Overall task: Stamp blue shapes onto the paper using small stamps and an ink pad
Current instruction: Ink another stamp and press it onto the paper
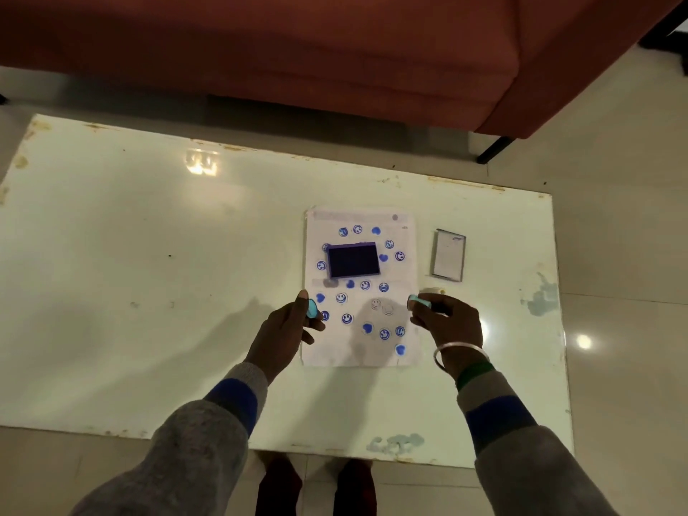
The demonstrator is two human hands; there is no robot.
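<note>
Head view, ink pad: I see the ink pad (353, 260) lying open on the upper half of the paper (404, 310), dark blue inside, long side running left-right.
Lid: the lid (449, 259) lies right of the paper on the table (149, 236).
Paper: upright sheet, dotted with blue smiley faces and hearts.
Left hand: my left hand (286, 329) pinches a pale blue stamp (312, 309) at the paper's left edge.
Right hand: my right hand (448, 320) grips another stamp (419, 301), lying sideways.
</note>
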